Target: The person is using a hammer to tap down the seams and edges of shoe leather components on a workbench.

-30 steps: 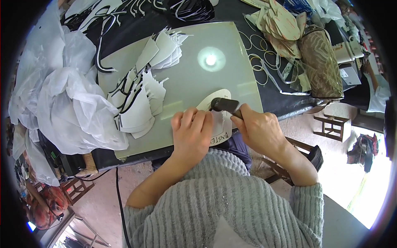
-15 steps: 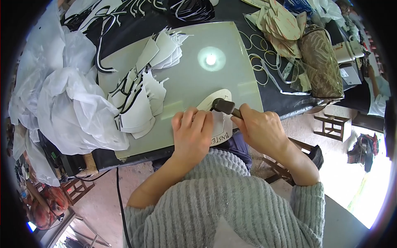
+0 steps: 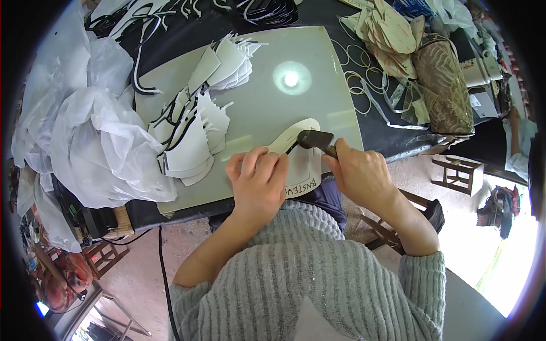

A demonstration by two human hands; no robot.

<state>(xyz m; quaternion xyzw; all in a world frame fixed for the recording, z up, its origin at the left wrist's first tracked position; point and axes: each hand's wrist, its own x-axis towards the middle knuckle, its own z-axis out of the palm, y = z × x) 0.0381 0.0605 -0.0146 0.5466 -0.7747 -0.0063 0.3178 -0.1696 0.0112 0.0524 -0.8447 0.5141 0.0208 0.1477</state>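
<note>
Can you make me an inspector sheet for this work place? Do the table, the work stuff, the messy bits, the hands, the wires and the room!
Surface: grey board on a black-covered table.
Job's things: hammer, head over a pale card shape; contact unclear.
Clutter: white pieces piled left, crumpled plastic beyond; brown patterned bundle at right.
Hands: left hand rests on the card; right hand grips the hammer's handle.
Cables: black cable hangs at left.
Surroundings: wooden stool at right.
</note>
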